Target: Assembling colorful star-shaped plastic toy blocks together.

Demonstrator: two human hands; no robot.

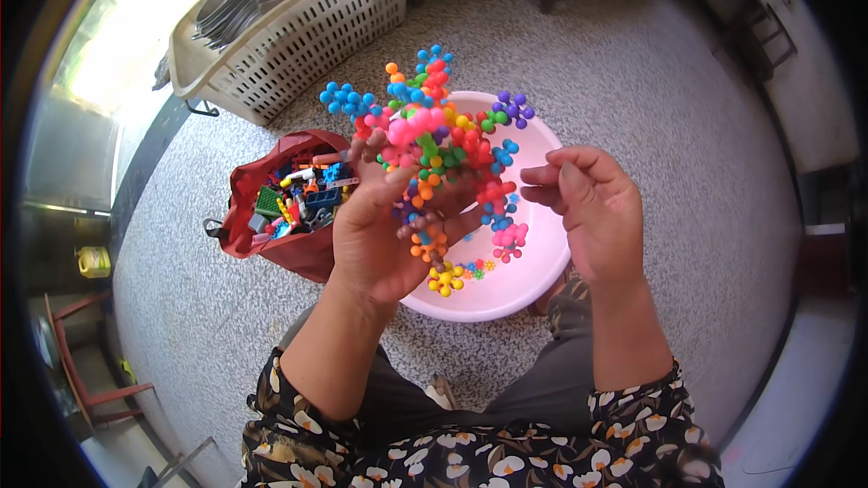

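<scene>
Holding up a large cluster of knobbly plastic connector pieces, the left hand is gripping it from below, the grip clamped on the lower stem of the cluster with the thumb pressing across the front. The forearm is rising from the lower edge, wrist bent back, palm facing the person.

Just to the right of that grip, the right hand is hovering close to the cluster without clearly touching it; its fingertips are pinching together, though I cannot tell whether a small piece is sitting between them. That wrist is lying straight, fingers curling leftward toward the build.

The build is looking well advanced: many pieces in blue, pink, green, orange, red and purple are already joining into one branching mass. Beneath both hands, a pink basin is resting on the speckled floor, with only a few loose pieces lying in it, so I judge little is remaining to add.

Left of the gripping hand, a red bag is lying open, full of toy bricks. Farther off, beyond the bag, a white slatted basket is holding dishes.
</scene>
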